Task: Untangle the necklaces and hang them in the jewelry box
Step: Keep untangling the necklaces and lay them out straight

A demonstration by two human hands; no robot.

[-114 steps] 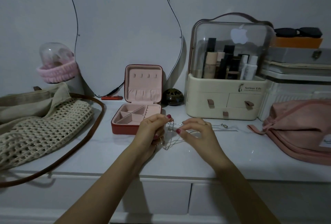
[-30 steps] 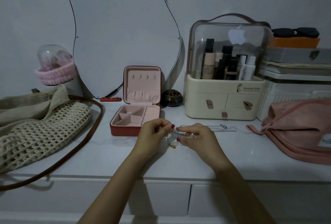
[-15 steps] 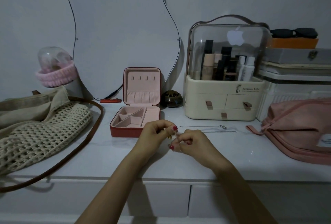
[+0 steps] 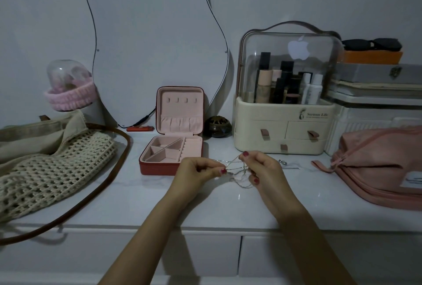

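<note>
- The fingers (image 4: 222, 171) of the left hand (image 4: 196, 174) are pinching together on thin chains, thumb and forefinger closing on a strand just left of the middle of the frame.
- The right hand (image 4: 262, 170) is pinching the same chains between thumb and forefinger, its other fingers curling loosely below.
- The necklaces (image 4: 238, 170) are stretching between the two hands in crossing strands, with loose loops sagging toward the white table (image 4: 137, 198) beneath; whether they are touching it I cannot tell.
- The jewelry box (image 4: 173, 147) is sitting open just left of the hands, its lid standing upright, with a row of small hooks showing near the top of the pink lining.
- A small clasp piece (image 4: 283, 163) is lying on the table right of the hands.
- A cream makeup case (image 4: 283, 129) is standing in the right half of the frame, behind the hands.
- A knitted bag (image 4: 52, 170) is lying at the left edge.
- A pink pouch (image 4: 379, 166) is lying at the right edge.
</note>
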